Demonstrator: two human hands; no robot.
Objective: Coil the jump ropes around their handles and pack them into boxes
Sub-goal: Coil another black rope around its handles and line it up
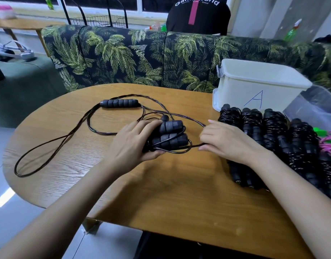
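at frame centre my left grip (134, 143) curls round the paired handles (170, 141), long axis running left-right; just right, my right grip (230, 141) pinches the rope (193, 146), well placed to wind.

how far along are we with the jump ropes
Done: a row of coiled ropes lies at the right of the table. In hand: the left hand grips handles while the right hand pinches the rope, barely wound. Left: most of it trails loose by a lone handle, and none are visibly in the box.
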